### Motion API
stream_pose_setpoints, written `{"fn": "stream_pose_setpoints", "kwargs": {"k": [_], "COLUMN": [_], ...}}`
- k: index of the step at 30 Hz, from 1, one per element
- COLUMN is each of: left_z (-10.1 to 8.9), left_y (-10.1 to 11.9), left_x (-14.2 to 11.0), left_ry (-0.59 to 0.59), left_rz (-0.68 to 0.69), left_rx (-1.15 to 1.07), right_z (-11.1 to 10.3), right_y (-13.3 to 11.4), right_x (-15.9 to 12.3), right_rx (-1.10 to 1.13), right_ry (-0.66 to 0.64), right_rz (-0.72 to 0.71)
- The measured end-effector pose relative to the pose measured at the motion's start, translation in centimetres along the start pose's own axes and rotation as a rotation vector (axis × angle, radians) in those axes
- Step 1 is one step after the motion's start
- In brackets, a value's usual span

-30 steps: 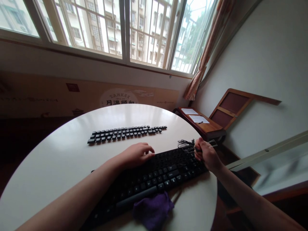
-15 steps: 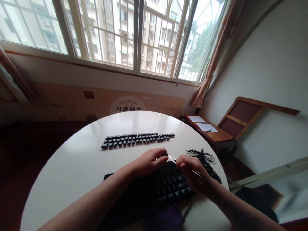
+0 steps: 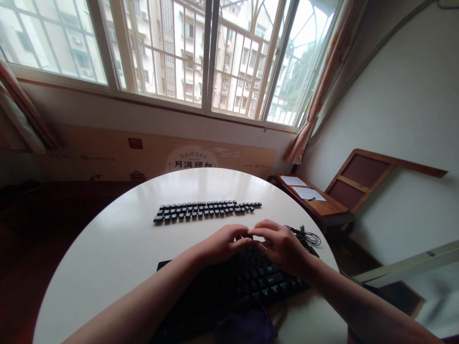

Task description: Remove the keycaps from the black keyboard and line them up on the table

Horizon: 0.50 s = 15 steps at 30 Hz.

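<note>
My left hand [image 3: 229,242] is closed, thumb and fingers pinching a small dark keycap [image 3: 247,235] above the upper part of a black keyboard [image 3: 267,281]. From the right, my right hand [image 3: 283,244] meets it, its fingertips at the keycap. A thin metal tool [image 3: 264,244] shows as a faint glint under the right hand's curled fingers; most of it is hidden. Bare dark key positions show on the keyboard below the hands, while keys still sit on its right part. Rows of loose black keycaps [image 3: 201,210] lie on the white round table [image 3: 103,253] beyond.
A coiled black cable [image 3: 308,236] lies right of my right hand. Purple cloth [image 3: 247,326] is at the near edge of the keyboard. Past the table's right edge stands a wooden chair [image 3: 335,204] with papers [image 3: 308,193] and a pen on it. A window is ahead.
The metal tool's bright end has come away from the keycap at my left fingers and is now mostly covered. My right hand has shifted up and left, its fingers reaching to the keycap.
</note>
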State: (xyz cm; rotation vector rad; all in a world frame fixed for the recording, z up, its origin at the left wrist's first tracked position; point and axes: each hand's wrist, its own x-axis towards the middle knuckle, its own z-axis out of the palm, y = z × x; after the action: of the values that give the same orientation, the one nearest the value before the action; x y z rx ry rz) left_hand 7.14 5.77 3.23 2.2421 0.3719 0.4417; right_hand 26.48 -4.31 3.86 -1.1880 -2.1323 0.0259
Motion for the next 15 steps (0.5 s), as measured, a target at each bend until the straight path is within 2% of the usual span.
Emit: {"fn": "stream_pose_setpoints", "kwargs": {"k": [3, 5, 8, 10, 13, 15], "left_z": [-0.1, -0.1, 0.0, 0.0, 0.1, 0.1], "left_y": [0.2, 0.3, 0.3, 0.1, -0.3, -0.6], "left_x": [-0.1, -0.1, 0.0, 0.0, 0.0, 0.1], "left_ry": [-0.007, 0.01, 0.01, -0.028, -0.066, -0.078], "left_rz": [-0.008, -0.059, -0.192, -0.238, -0.22, -0.194], "left_rx": [0.015, 0.066, 0.224, 0.313, 0.373, 0.405], "right_z": [-0.1, -0.6, -1.5, -1.9, -1.8, -1.2], "right_y": [0.4, 1.7, 5.9, 9.4, 13.7, 15.5], "right_x": [0.4, 1.0, 2.0, 2.5, 2.7, 2.6], "right_rx": [0.005, -0.008, -0.07, -0.119, -0.104, -0.082], "right_ry": [-0.032, -0.035, -0.036, -0.109, -0.186, -0.223], "right_rz": [-0.004, 0.031, 0.196, 0.391, 0.492, 0.52]}}
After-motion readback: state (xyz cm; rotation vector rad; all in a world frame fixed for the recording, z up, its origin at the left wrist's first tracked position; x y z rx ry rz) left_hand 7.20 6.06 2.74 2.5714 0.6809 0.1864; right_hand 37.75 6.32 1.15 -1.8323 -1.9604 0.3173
